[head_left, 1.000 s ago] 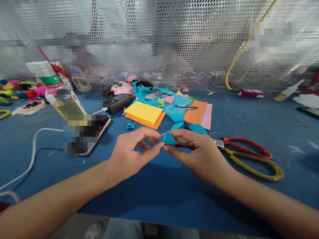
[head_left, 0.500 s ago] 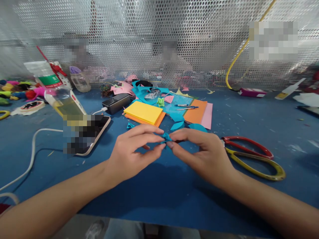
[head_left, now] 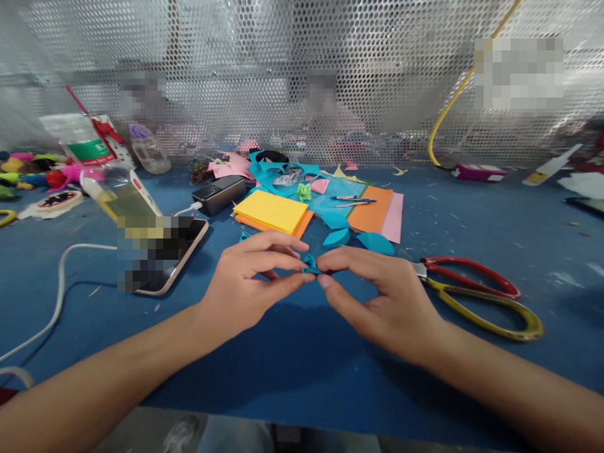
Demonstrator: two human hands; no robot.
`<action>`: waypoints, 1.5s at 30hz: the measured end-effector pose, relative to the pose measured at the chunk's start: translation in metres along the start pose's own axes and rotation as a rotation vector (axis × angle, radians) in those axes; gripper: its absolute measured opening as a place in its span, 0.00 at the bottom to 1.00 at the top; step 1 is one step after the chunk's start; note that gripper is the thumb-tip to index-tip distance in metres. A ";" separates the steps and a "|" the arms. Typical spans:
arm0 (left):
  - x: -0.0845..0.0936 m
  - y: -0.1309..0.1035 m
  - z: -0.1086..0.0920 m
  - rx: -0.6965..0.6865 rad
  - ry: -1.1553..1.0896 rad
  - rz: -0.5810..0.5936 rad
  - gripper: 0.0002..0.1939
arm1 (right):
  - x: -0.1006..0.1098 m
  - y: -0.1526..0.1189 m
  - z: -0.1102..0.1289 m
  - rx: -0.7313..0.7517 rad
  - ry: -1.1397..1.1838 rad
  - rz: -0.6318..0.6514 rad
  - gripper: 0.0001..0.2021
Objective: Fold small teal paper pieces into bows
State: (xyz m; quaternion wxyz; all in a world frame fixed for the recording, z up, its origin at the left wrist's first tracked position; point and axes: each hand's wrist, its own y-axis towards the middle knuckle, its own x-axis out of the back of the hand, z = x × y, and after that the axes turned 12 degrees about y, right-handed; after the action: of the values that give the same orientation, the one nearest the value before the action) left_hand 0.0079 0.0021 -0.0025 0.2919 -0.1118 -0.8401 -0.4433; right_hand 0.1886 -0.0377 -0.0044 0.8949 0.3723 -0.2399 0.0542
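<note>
A small piece of folded blue paper (head_left: 310, 264) is pinched between my two hands above the blue table (head_left: 292, 371). My left hand (head_left: 255, 270) grips it from the left with thumb and fingers. From the right, my right hand (head_left: 377, 283) holds its other side between thumb and index finger. Just beyond the fingers lie blue paper petals (head_left: 336, 237) and another folded blue bit (head_left: 244, 236). A stack of yellow paper (head_left: 271, 211) rests behind my left hand. Scissors with one red and one yellow handle (head_left: 472, 296) lie beside my right hand, blades partly hidden.
At left are a phone (head_left: 174, 258) on a white cable, a tilted bottle (head_left: 117, 182) and a black box (head_left: 219, 195). Orange sheets (head_left: 372, 214), a compass (head_left: 352, 201) and paper scraps (head_left: 231, 167) lie further back. A perforated metal screen (head_left: 396, 82) stands behind.
The blue paper has shifted slightly left and turned between my fingertips. My right hand has followed a little to the left; both hands still pinch the paper.
</note>
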 end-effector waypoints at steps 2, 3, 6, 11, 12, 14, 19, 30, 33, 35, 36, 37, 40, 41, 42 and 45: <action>0.001 0.000 0.000 -0.010 0.013 0.016 0.03 | 0.000 -0.001 0.002 -0.001 0.013 0.024 0.06; 0.001 0.000 0.000 -0.019 0.021 0.022 0.03 | -0.001 -0.001 0.003 -0.001 0.017 0.032 0.06; 0.001 -0.001 0.000 -0.042 0.053 0.033 0.04 | -0.003 -0.002 0.004 -0.005 0.029 0.052 0.05; 0.000 -0.003 0.001 -0.023 0.048 0.066 0.04 | -0.002 -0.001 0.003 0.014 -0.006 0.078 0.05; 0.000 -0.003 0.002 -0.005 0.026 0.067 0.05 | -0.001 0.000 0.003 0.017 -0.022 0.079 0.05; -0.001 -0.002 0.002 0.062 -0.041 0.055 0.07 | 0.001 0.001 0.001 0.016 -0.052 0.063 0.04; 0.000 0.005 0.004 0.370 -0.302 0.040 0.08 | 0.006 0.004 -0.004 -0.009 -0.102 -0.003 0.04; 0.001 0.003 0.005 0.435 -0.243 0.074 0.12 | 0.005 0.004 -0.007 -0.003 -0.081 0.037 0.05; 0.001 0.003 0.005 0.451 -0.262 0.087 0.13 | 0.005 0.004 -0.007 -0.006 -0.083 0.031 0.05; 0.001 0.004 0.005 0.475 -0.308 0.114 0.12 | 0.005 0.005 -0.006 -0.004 -0.079 0.027 0.05; 0.002 0.005 0.005 0.489 -0.334 0.125 0.12 | 0.005 0.005 -0.006 0.000 -0.073 0.033 0.05; 0.002 0.006 0.005 0.498 -0.360 0.136 0.11 | 0.006 0.005 -0.006 0.003 -0.062 0.045 0.05; 0.003 0.008 0.005 0.498 -0.422 0.182 0.09 | 0.007 0.005 -0.004 0.003 -0.014 0.114 0.05; 0.004 0.008 0.006 0.488 -0.430 0.198 0.09 | 0.007 0.005 -0.004 0.001 0.002 0.140 0.05; 0.004 0.007 0.006 0.477 -0.430 0.214 0.10 | 0.008 0.005 -0.003 0.001 0.016 0.163 0.05; 0.005 0.007 0.006 0.417 -0.397 0.253 0.11 | 0.009 0.005 0.000 0.004 0.038 0.208 0.05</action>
State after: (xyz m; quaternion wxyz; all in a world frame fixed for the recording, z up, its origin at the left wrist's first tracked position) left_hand 0.0039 0.0107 0.0023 0.1918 -0.2376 -0.9328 -0.1913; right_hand 0.1948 -0.0342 0.0029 0.8881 0.3460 -0.2600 0.1546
